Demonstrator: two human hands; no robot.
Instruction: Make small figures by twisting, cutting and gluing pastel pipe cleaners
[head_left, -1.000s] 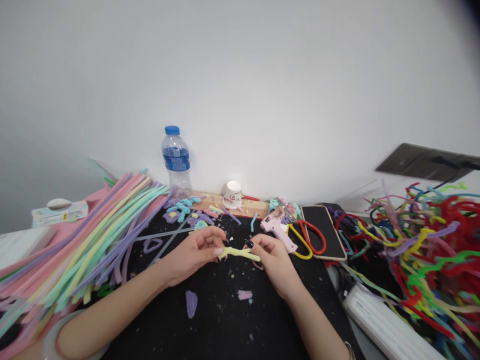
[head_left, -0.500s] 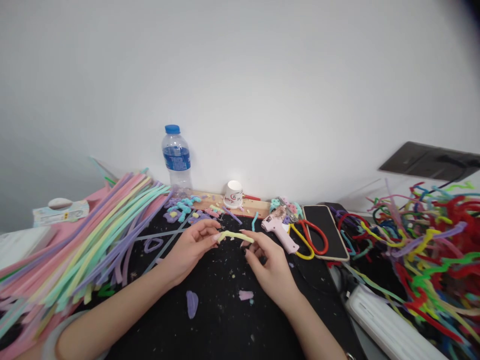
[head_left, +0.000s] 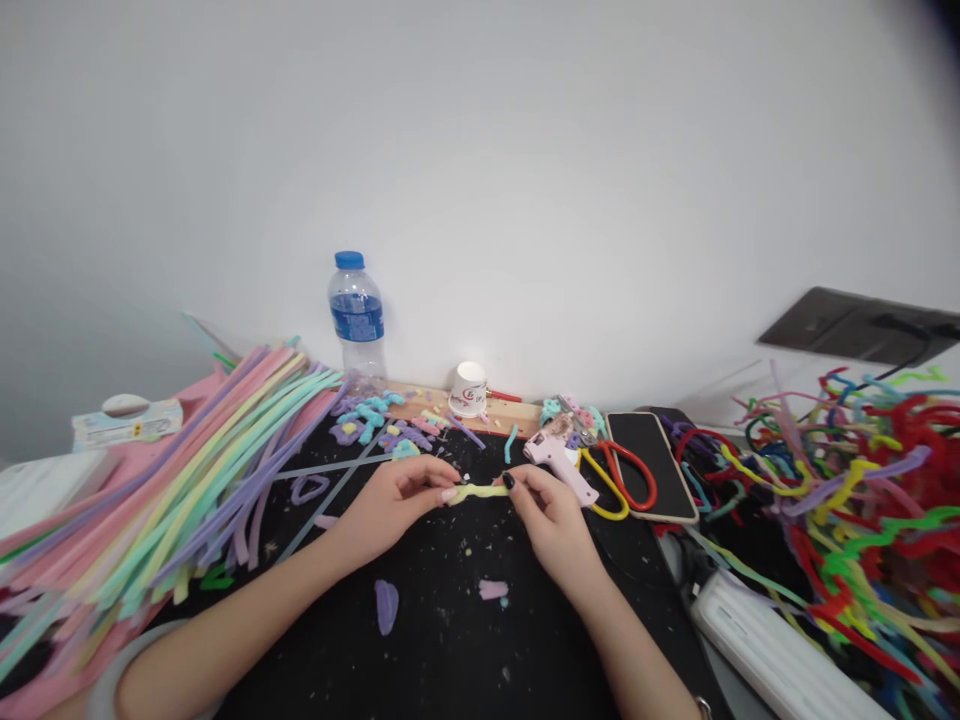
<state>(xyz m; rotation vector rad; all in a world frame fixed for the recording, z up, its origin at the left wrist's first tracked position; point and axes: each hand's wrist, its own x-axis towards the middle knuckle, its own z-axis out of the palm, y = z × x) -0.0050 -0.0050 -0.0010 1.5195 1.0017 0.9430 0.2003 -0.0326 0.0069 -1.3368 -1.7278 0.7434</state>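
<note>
A short yellow pipe cleaner (head_left: 481, 491) is stretched between my two hands above the black work surface. My left hand (head_left: 405, 495) pinches its left end between thumb and finger. At the other end, my right hand (head_left: 546, 505) closes thumb and index finger on it. The pipe cleaner lies nearly level with slight waves. Below my hands rest a purple looped piece (head_left: 387, 607) and a small pink-lilac piece (head_left: 493, 590). Behind them is a cluster of purple and teal shaped pieces (head_left: 367, 420).
Pastel pipe cleaners (head_left: 247, 470) are heaped at left, tangled colourful ones (head_left: 862, 500) at right. A water bottle (head_left: 358, 325) and paper cup (head_left: 469, 390) stand by the wall. A pink glue gun (head_left: 559, 465), scissors (head_left: 634, 475), phone (head_left: 656, 465) and white power strip (head_left: 780, 650) lie at right.
The yellow pipe cleaner has gone from an arched bend to nearly straight and sits slightly lower. My right thumb has shifted up onto its right end.
</note>
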